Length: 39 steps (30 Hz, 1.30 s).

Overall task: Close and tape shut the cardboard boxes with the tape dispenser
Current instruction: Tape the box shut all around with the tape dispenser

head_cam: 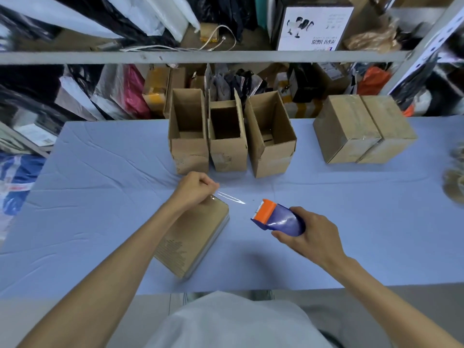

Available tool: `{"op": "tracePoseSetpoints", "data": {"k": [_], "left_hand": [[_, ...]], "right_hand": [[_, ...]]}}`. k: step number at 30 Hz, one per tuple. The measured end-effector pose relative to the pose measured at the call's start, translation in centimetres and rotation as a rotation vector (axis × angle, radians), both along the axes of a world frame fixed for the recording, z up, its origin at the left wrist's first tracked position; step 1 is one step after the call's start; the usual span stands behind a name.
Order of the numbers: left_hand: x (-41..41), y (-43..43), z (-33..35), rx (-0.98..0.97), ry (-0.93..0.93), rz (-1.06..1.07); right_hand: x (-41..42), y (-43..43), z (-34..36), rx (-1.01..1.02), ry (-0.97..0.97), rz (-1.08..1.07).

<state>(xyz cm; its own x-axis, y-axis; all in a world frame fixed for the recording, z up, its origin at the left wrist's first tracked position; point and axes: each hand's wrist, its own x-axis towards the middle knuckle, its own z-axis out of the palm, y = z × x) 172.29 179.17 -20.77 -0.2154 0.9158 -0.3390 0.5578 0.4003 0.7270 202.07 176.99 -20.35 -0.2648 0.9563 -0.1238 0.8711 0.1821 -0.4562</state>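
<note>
A closed cardboard box (193, 237) lies flat on the blue table (100, 197) in front of me. My left hand (195, 189) sits at the box's far corner, fingers curled, pinching a strip of clear tape (231, 197) that sticks out to the right. My right hand (303, 232) grips the blue and orange tape dispenser (276, 217) just right of the box, its orange head pointing at the strip's free end. Three open boxes (188, 136) (227, 136) (271, 136) stand upright in a row at the back. Two taped boxes (344, 129) (386, 129) sit at the right.
Metal shelves (200, 57) behind the table hold bags, parcels and cartons. A blurred object (454, 182) shows at the right edge of the table. My light shirt (233, 322) fills the bottom of the view.
</note>
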Motion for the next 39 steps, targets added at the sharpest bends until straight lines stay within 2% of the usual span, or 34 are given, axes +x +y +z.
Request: {"op": "tracePoseSetpoints", "data": {"k": [3, 24, 39], "left_hand": [[0.0, -0.2, -0.4, 0.041, 0.004, -0.005], [1.0, -0.8, -0.9, 0.012, 0.122, -0.019], [2.0, -0.7, -0.9, 0.045, 0.34, -0.136]], "right_hand": [[-0.1, 0.0, -0.5, -0.013, -0.008, 0.032], [-0.2, -0.4, -1.3, -0.069, -0.044, 0.033], [-0.3, -0.8, -1.8, -0.088, -0.07, 0.026]]}}
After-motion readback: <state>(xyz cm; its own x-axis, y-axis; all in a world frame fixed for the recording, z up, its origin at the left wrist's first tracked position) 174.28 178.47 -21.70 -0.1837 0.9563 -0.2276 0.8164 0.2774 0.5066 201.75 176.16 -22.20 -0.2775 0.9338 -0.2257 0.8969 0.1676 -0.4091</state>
